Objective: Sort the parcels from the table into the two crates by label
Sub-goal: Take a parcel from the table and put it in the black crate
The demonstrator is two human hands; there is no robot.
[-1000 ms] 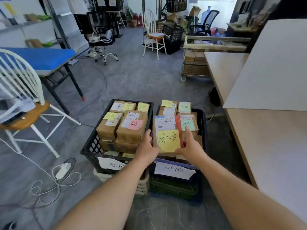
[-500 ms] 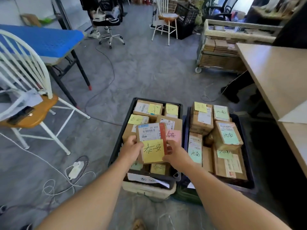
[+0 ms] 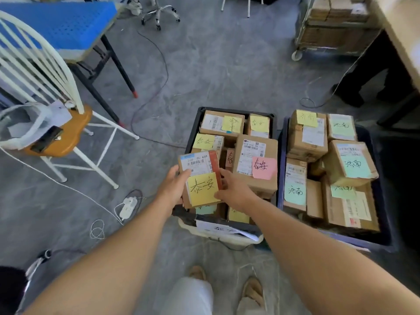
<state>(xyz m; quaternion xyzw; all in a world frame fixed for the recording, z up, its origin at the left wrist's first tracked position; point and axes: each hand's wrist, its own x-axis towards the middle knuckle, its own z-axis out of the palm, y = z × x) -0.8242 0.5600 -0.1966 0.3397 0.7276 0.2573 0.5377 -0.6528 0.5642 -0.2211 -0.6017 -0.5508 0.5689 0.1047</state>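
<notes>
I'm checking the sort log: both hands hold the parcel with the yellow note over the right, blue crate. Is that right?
Not quite. In the head view both hands, left and right, hold the yellow-note parcel over the left, black crate, not the blue crate.

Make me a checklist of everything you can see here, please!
Surface: grey floor; table edge at right.
Job's things: parcel with yellow note, held over left crate; right crate full of green-noted boxes.
Clutter: phone and papers on chair.
Hands: left hand and right hand grip the parcel.
Cables: power strip, black cord.
Surroundings: blue bench, cart.
</notes>
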